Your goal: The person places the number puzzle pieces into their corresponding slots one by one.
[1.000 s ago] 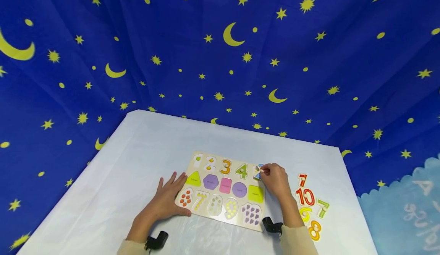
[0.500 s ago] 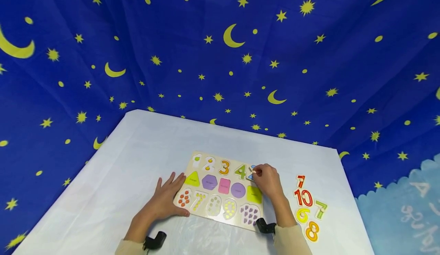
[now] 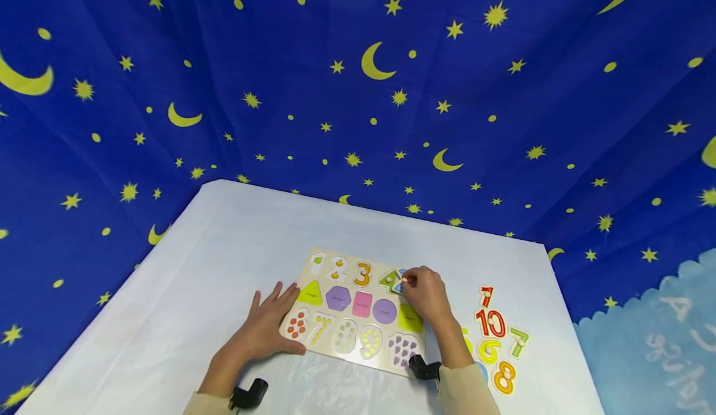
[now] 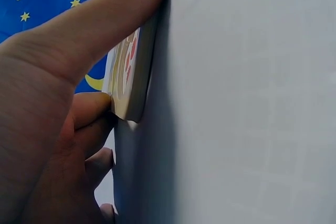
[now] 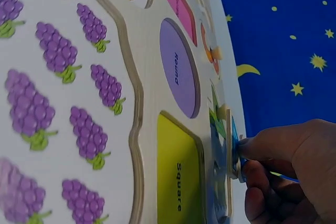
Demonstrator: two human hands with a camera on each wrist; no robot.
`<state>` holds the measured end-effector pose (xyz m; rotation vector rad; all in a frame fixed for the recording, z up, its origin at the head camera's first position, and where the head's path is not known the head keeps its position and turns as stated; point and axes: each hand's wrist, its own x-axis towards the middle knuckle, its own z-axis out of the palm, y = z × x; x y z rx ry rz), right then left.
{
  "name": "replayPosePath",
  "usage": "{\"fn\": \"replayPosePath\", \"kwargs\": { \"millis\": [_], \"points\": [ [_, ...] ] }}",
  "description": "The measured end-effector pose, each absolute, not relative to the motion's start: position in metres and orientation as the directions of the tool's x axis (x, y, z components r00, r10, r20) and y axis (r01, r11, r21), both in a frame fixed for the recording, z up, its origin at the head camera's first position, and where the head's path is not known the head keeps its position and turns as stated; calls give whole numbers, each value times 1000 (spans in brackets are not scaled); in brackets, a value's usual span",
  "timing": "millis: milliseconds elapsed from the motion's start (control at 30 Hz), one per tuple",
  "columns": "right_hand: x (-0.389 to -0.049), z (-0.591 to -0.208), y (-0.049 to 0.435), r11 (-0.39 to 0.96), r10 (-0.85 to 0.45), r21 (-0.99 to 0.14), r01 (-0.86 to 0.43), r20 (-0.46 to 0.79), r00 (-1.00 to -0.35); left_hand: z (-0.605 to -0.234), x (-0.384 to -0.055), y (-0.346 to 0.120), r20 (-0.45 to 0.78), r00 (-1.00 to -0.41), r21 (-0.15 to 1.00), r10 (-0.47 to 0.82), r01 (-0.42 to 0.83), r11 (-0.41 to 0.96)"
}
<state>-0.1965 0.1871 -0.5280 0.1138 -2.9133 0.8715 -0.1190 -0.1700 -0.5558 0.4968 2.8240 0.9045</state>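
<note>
A wooden number puzzle board [image 3: 304,273] lies flat on the white table. My left hand [image 3: 263,330] rests at its left end, fingers spread, with the thumb along the near edge; the left wrist view shows the thumb [image 4: 100,30] straight against the board's side. My right hand [image 3: 427,294] pinches a blue number 2 puzzle piece [image 5: 234,141] by its small knob, over the far right part of the board. The piece is tilted up on edge and overlaps the green 4 [image 3: 388,280]. Whether it touches the 4 I cannot tell. An orange 3 [image 3: 362,274] sits in its slot.
Loose pieces lie right of the board: a red 1 [image 3: 486,296], red 10 [image 3: 490,323], green 7 [image 3: 518,342], yellow 6 [image 3: 489,351] and orange 8 [image 3: 504,378]. My right forearm partly hides a yellow and a blue piece. A blue starry curtain [image 3: 313,79] stands behind the table.
My right hand has moved left with the blue 2, from the board's far right slot to beside the green 4. The left hand stays in place on the board.
</note>
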Motion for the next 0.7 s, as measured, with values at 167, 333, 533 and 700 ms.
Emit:
{"fn": "replayPosePath", "kwargs": {
  "millis": [167, 333, 533, 700],
  "points": [
    [-197, -526, 183, 828, -49, -550, -111, 126, -991, -556, -120, -169, -47, -937, 578, 345, 256, 775],
    [-199, -527, 177, 818, -64, -560, -131, 137, -989, -555, -120, -168, -61, -941, 573, 332, 240, 784],
    [-201, -526, 170, 810, -65, -571, -133, 139, -988, -555, -120, -168, -63, -942, 573, 331, 237, 784],
    [-203, -524, 165, 808, -80, -569, -151, 147, -986, -554, -120, -168, -55, -941, 574, 333, 243, 782]
  ]
}}
